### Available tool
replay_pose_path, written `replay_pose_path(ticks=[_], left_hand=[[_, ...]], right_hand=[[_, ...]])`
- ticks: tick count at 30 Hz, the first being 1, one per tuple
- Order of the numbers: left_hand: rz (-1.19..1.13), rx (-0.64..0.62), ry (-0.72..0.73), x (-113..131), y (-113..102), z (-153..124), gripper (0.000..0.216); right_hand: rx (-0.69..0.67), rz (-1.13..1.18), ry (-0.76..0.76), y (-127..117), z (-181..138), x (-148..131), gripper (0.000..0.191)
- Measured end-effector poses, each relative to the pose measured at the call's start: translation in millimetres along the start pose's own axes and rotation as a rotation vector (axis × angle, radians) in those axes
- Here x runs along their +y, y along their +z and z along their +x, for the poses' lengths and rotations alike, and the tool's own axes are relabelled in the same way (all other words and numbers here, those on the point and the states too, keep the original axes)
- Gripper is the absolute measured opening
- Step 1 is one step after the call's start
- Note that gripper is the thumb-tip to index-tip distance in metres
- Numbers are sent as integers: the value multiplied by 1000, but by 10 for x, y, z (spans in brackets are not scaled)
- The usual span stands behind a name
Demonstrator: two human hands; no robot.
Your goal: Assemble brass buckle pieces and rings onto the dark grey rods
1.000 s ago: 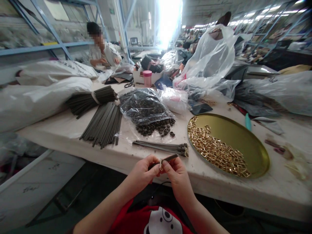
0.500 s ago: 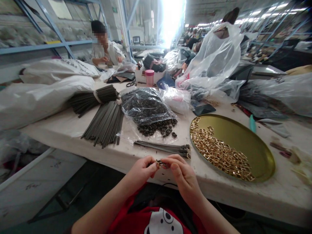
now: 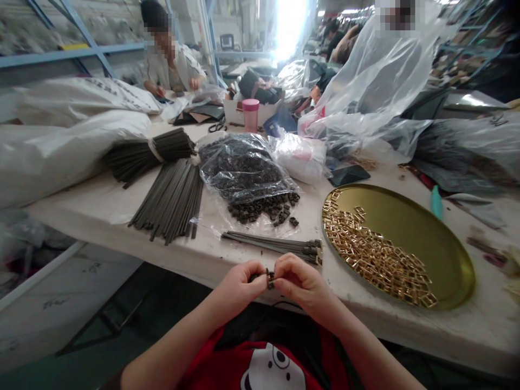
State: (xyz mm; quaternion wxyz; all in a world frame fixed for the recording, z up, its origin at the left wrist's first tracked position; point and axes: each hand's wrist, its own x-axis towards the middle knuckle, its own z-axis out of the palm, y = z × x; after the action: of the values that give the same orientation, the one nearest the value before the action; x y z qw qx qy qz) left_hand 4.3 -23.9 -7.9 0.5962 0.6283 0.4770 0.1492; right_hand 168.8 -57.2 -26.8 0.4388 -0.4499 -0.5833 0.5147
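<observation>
My left hand [image 3: 239, 284] and my right hand [image 3: 303, 281] meet at the table's near edge, both pinched on a thin dark strap [image 3: 268, 279] that carries a small gold buckle. Just beyond my hands lies a short row of finished straps [image 3: 276, 245] with buckles at their right ends. A round gold tray [image 3: 439, 238] to the right holds several loose gold buckles [image 3: 377, 254]. A clear bag of small dark loops [image 3: 244, 173] spills some loops [image 3: 268, 208] onto the table.
Loose dark straps [image 3: 173, 200] and a tied bundle [image 3: 146, 154] lie at the left, by white sacks [image 3: 65, 146]. Plastic bags [image 3: 374, 92], a pink cup [image 3: 251, 114] and a phone [image 3: 349, 174] crowd the far side. A person [image 3: 170, 59] works at the back.
The strap's free end, which stuck out to the right a second ago, is now gathered between my fingertips. My hands have drawn closer together. The view has tipped slightly downward.
</observation>
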Motion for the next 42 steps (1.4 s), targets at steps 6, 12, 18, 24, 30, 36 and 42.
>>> replay_pose_path(ticks=[6,12,18,24,30,36,42], left_hand=[[25,-45,-1,-5,10,30,14],[200,-65,80,-7,21,12,18],[242,-74,104,47,40,-50,19],[231,-2,156,-33,76,-72,27],[184,-8,148,52,91,-230,24],[-44,-151,155,122,88,-388,36],[13,-57,154,120,116,-413,32]], right_hand=[[48,36,148,7,4,98,6],[156,-303,-58,37,-20,66,6],[244,-354,-2,59,-61,63,8],[307,-482,-264,184,-230,63,12],[291,-577,-431,281,-352,43,30],[335,-312,-258,246,-363,-153,13],[288,337,186,211,-335,-159,15]])
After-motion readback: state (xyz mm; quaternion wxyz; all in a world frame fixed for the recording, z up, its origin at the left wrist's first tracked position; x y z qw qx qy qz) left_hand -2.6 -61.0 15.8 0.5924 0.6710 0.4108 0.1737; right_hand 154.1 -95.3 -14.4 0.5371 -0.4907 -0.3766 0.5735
